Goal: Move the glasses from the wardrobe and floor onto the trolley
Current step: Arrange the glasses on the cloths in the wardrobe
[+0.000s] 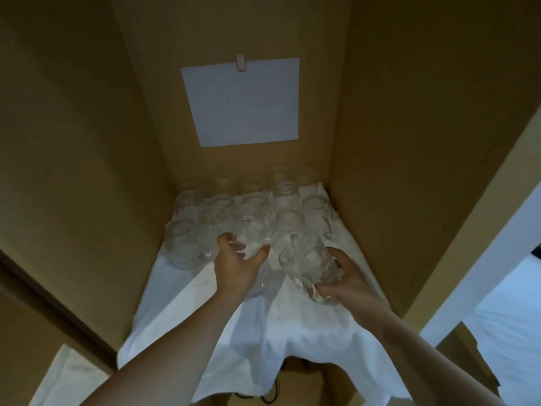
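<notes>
A cluster of clear glasses (248, 209) is standing on a white cloth (263, 332) deep inside a brown wardrobe (409, 142), most of them packed toward the back wall and touching one another. The right hand (348, 279) is gripping one tall glass (310, 268), its fingers (335, 254) curling round the side while the glass is tilting toward the back. Just beside it, the left hand (237, 265) is reaching onto another glass (254, 247) at the front of the cluster, thumb and fingers spreading over its top; whether they are actually closing on it I cannot tell. The cloth is draping over the shelf's front edge. A white paper sheet (243, 102) is hanging on the back wall under a small clip (241, 63).
</notes>
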{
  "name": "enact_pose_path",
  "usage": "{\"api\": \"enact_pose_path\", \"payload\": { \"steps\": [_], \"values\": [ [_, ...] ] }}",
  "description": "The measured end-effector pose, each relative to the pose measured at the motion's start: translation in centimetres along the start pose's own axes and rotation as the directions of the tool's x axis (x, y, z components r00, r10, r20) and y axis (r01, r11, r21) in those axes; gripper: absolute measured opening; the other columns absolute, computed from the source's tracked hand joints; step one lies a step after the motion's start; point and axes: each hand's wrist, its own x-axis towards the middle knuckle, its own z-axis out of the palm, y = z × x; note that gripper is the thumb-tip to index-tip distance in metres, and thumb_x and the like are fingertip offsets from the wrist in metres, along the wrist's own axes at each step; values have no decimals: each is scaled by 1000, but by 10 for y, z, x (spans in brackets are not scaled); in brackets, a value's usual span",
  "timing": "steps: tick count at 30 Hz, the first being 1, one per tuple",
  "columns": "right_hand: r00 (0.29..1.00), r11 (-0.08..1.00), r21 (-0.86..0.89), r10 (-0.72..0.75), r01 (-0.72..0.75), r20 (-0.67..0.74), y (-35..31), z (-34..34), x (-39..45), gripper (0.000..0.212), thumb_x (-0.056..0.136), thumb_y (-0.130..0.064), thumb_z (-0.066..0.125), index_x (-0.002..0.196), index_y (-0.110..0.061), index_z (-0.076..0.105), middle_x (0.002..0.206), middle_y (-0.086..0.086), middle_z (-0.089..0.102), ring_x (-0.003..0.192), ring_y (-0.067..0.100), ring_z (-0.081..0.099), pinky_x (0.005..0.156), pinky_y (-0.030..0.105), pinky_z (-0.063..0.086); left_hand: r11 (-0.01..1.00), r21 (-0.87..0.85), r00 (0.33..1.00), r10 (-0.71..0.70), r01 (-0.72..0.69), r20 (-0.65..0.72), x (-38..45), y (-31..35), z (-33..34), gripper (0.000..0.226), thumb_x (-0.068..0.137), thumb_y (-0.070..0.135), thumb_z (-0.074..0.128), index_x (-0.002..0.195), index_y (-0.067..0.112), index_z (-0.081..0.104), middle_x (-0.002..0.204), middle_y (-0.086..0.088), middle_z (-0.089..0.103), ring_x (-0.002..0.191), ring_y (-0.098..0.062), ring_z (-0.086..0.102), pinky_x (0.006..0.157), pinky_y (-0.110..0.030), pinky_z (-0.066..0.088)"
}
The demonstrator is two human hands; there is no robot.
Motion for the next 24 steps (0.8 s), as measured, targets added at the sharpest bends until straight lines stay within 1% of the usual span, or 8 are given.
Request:
{"api": "enact_pose_path", "payload": {
  "steps": [3,6,9,11,13,16,20,24],
  "values": [
    [999,997,-75,-9,6,-36,-12,-21,3,93,48,-19,98,128,-42,57,132,-4,57,113,13,62,91,32,56,1000,-19,1000,12,-13,-24,4,12,11,76,67,54,89,117,25,40,100,6,63,90,-13,65,77,-33,53],
    [991,914,-405,-78,27,-110,-27,-32,11,100,40,-20,102,123,-41,51,129,-8,40,116,12,50,90,27,50,999,-22,999,27,-27,-19,6,22,18,77,65,57,89,117,28,40,99,8,63,88,-8,65,69,-24,49],
    [987,607,-793,-150,45,-58,-43,-33,25,100,44,-21,98,124,-43,43,128,-11,35,118,15,39,90,27,44,1000,-6,1000,29,-29,6,11,27,23,78,62,63,87,115,32,39,96,11,64,85,-6,65,70,-25,50],
    [982,357,-928,-184,104,39,-51,-29,34,91,56,-10,87,130,-39,41,135,-8,35,121,20,36,92,31,40,999,-4,998,36,-36,42,15,27,27,79,60,65,86,114,32,39,96,10,65,85,-8,66,73,-28,52],
    [972,174,-970,-192,172,138,-53,-25,43,84,62,-5,77,134,-32,42,141,0,34,124,24,34,95,35,37,999,5,995,37,-38,91,20,26,30,80,58,66,86,113,32,40,97,9,65,86,-9,66,76,-30,54],
    [961,17,-979,-197,203,195,-53,-17,55,81,67,-5,73,138,-28,42,146,7,31,130,29,34,101,39,37,999,14,988,41,-44,151,26,28,33,84,52,73,83,112,31,41,98,9,65,86,-10,67,76,-28,54],
    [948,-108,-972,-221,210,230,-47,-2,67,88,64,-6,80,140,-26,41,143,10,31,129,31,34,105,43,34,999,-19,982,52,-50,183,27,30,35,91,45,79,78,114,32,41,99,10,64,86,-7,66,69,-20,48],
    [944,-172,-964,-229,203,239,-42,12,74,73,79,-8,66,145,-22,38,151,13,29,137,34,30,109,50,28,995,-22,973,104,-102,206,26,21,35,82,58,62,90,116,33,40,101,12,62,89,-3,63,69,-12,46]
  ]
}}
